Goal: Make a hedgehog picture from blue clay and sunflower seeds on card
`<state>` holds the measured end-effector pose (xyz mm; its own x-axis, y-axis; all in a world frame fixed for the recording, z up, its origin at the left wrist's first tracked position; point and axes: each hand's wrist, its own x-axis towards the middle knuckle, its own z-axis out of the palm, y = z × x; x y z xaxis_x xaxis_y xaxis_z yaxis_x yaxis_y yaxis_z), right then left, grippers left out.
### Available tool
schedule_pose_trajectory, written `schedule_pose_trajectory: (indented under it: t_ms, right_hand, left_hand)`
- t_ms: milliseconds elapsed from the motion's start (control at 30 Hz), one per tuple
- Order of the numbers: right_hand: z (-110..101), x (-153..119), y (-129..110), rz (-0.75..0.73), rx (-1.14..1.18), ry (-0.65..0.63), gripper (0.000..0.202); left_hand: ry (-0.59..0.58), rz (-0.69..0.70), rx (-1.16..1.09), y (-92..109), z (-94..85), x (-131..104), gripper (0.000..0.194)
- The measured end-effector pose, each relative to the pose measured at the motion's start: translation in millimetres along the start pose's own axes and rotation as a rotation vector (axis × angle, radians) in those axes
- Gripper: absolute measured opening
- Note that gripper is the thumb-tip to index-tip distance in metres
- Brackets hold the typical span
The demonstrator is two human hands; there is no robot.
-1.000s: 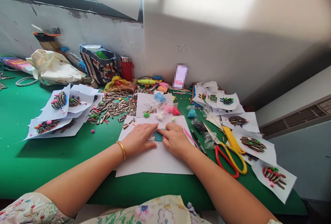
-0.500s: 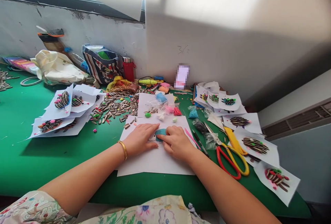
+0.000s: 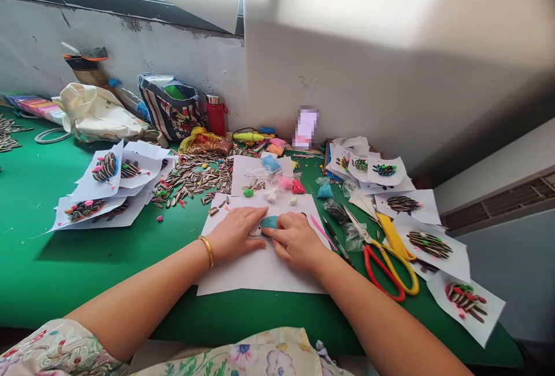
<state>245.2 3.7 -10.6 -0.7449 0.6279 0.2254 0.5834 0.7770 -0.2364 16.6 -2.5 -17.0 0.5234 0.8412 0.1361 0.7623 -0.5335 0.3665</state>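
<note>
- Blue clay (image 3: pixel 269 222) lay on the upper middle of the white sheet (image 3: pixel 260 277), a flat patch touched by the right hand (image 3: pixel 298 241); that hand's index finger reached onto it, the other fingers curled, and whether they held anything could not be told.
- The left hand (image 3: pixel 237 228) rested spread on the sheet's left half, thumb apart from the fingers, with nothing visible in its grasp.
- Good handling seemed to call for light, even strokes of one fingertip, from the patch's middle toward its rim, minding the drawn outline (image 3: pixel 257 233) just beside it. A steady left palm probably helped keep the sheet from sliding; heavy pushing could have creased it.
- Near the sheet's far edge sat a green ball (image 3: pixel 248 192) and a pale green ball (image 3: pixel 293 200).
- At the sheet's right edge lay a pink tool (image 3: pixel 321 230) and a dark pen (image 3: pixel 338 242), with scissors (image 3: pixel 376 263) farther right.
- Beyond its far left corner spread sunflower seeds (image 3: pixel 197 176).
- Well to the sheet's left, seed-covered pictures (image 3: pixel 104 168) lay on the green surface (image 3: pixel 130 266).
</note>
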Motion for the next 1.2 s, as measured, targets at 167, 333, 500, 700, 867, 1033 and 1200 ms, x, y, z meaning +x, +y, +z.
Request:
schedule_pose_trajectory:
  t_ms: [167, 333, 500, 700, 867, 1033, 1200]
  right_hand:
    - [3, -1, 2, -0.04, 0.012, 0.026, 0.033]
    - [4, -2, 6, -0.06, 0.03, 0.072, 0.031]
    - [4, -2, 4, -0.082, 0.016, 0.053, 0.03]
    - [-3, -5, 13, -0.015, 0.028, 0.053, 0.035]
    - [-6, -9, 21, 0.03, 0.016, -0.004, 0.038]
    - [-6, -9, 28, 0.056, 0.054, 0.014, 0.036]
    - [-8, -12, 35, 0.095, 0.052, 0.038, 0.039]
  left_hand:
    - [0.0, 0.003, 0.003, -1, -0.1, 0, 0.076]
    - [0.006, 0.011, 0.007, -2, 0.8, -1, 0.077]
    - [0.023, 0.017, -0.007, -2, 1.0, -1, 0.075]
    - [0.016, 0.026, 0.015, -2, 1.7, -1, 0.079]
    - [0.017, 0.062, 0.014, -2, 0.1, 0, 0.074]
    - [-0.003, 0.115, 0.064, -1, -1.5, -3, 0.059]
    - [-0.02, 0.144, 0.149, 3, -1.7, -4, 0.047]
